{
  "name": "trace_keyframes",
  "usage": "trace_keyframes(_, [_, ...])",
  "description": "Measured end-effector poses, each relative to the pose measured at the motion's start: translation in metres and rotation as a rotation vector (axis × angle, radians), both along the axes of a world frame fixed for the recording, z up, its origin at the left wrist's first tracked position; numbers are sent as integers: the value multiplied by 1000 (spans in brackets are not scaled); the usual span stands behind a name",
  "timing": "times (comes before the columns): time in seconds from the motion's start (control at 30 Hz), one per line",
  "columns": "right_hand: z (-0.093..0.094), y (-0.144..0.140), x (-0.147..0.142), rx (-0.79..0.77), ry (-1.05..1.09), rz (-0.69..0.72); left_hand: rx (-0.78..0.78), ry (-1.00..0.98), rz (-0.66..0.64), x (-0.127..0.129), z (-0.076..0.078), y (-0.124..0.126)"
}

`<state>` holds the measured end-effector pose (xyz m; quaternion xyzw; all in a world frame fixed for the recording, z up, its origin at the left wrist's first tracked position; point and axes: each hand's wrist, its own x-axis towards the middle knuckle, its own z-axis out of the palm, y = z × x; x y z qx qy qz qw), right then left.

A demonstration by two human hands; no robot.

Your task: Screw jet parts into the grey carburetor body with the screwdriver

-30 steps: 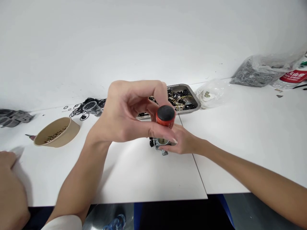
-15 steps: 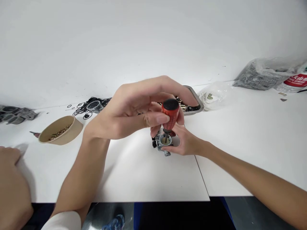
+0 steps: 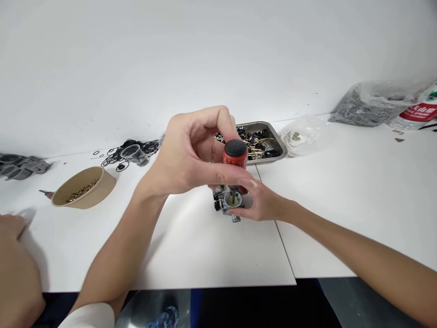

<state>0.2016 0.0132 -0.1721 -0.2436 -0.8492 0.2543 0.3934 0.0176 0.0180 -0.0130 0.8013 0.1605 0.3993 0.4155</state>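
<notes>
Two bare forearms fill the head camera's frame. The left hand [image 3: 191,155] and the right hand [image 3: 262,202] wear no gloves, rings or watch. The fingernails are trimmed fairly short, and the one on the left thumb looks pale and glossy. A white sleeve cuff [image 3: 90,316] shows at the lower edge, ending near the left elbow. The right arm is uncovered as far as the picture's border, with no sleeve in sight.
</notes>
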Motion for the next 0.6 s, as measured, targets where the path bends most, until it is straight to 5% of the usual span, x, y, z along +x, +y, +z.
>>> trace_keyframes(0.23, [3,0,0,-10,-11,2,37,29,-24,-9,7,-1])
trace_keyframes(0.4, [3,0,0,-45,-5,25,33,208,-243,-14,16,-9])
trace_keyframes(0.6, [5,-1,0,-54,-6,33,-93,228,-133,-15,23,-12])
